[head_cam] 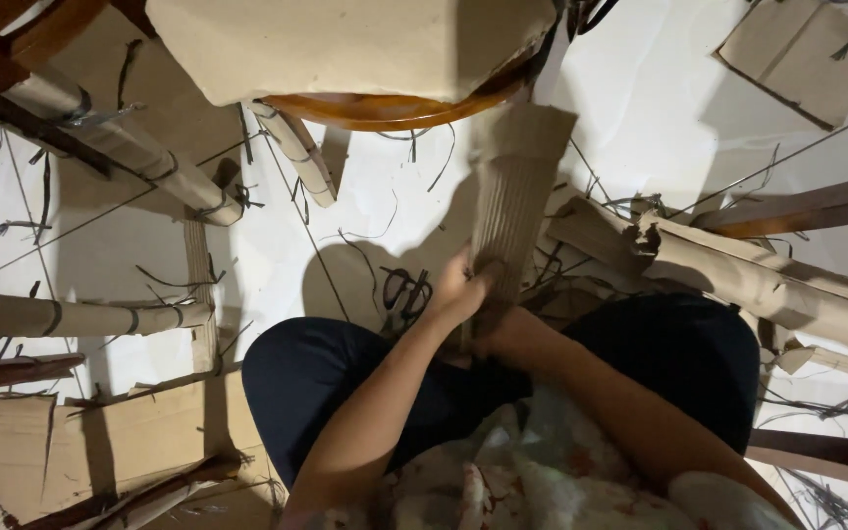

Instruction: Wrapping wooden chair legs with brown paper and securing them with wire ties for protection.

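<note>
Both hands held a corrugated cardboard strip point(514, 196) just below the wrapped chair seat point(345, 44): left hand point(455, 290) closed on its lower edge, right hand point(499, 329) mostly hidden, its grip unclear. Chair legs point(296, 152) near the seat were already wrapped; the strip was not yet applied.

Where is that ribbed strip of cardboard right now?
In the head view, the ribbed cardboard strip stands upright at centre, gripped at its lower end by both hands, left hand and right hand, just below the wooden chair seat.

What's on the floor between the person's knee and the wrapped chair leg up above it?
In the head view, between the left knee and the wrapped chair leg lies white floor with thin dark strips scattered across it.
</note>
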